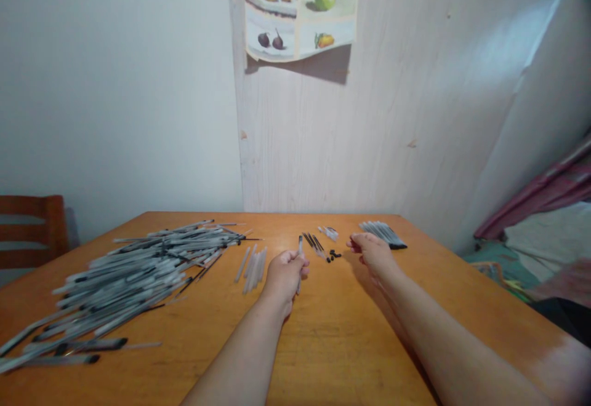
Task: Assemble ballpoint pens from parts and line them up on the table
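My left hand is closed around a slim clear pen, held nearly upright with its dark end at the top. To its right my right hand hovers over the table with its fingers pinched together; whatever may be between the fingertips is too small to make out. Between the hands lie several black-tipped pen refills and a small cluster of black end plugs. Behind these are several short clear pen caps. Left of my left hand is a group of clear pen barrels.
A large loose pile of pens and pen parts covers the left of the wooden table. A neat row of pens lies beyond my right hand. A wooden chair stands at the left, and a wall with a fruit picture rises behind.
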A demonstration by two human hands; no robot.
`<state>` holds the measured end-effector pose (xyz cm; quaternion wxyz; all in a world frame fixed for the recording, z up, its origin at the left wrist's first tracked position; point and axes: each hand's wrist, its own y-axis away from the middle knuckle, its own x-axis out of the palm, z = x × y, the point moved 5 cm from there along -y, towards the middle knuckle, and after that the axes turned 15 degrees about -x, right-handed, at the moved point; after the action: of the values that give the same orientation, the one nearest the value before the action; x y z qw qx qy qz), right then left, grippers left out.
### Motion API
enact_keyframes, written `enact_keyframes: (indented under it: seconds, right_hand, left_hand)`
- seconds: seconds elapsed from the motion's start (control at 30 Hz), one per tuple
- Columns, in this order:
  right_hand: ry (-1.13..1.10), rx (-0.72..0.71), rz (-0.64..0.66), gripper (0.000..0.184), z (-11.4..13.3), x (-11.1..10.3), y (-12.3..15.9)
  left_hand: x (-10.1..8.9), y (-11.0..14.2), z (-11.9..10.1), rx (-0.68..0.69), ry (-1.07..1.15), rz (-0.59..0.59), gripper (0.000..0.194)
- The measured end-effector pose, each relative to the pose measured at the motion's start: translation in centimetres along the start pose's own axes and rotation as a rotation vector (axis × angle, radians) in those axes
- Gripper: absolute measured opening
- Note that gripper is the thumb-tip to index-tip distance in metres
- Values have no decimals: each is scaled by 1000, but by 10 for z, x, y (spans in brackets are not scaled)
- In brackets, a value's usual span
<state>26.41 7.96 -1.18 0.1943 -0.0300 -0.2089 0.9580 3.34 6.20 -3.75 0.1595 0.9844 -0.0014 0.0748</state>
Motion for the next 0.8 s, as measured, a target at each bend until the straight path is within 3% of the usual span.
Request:
enact_keyframes:
  seconds: [0.23,0.43,0.8]
  right_hand:
    - [172,-111,-8,26,-21,-5,-13]
    - [286,-104,-11,20,-26,0,-18]
    - [665,-59,127,14,-42,20,-37]
  left_hand:
    - [-5,-6,4,-47,151,-15,29]
    - [-7,-4,2,-75,210,-39,21]
    - [-5,-4,2,-81,248,-61,18]
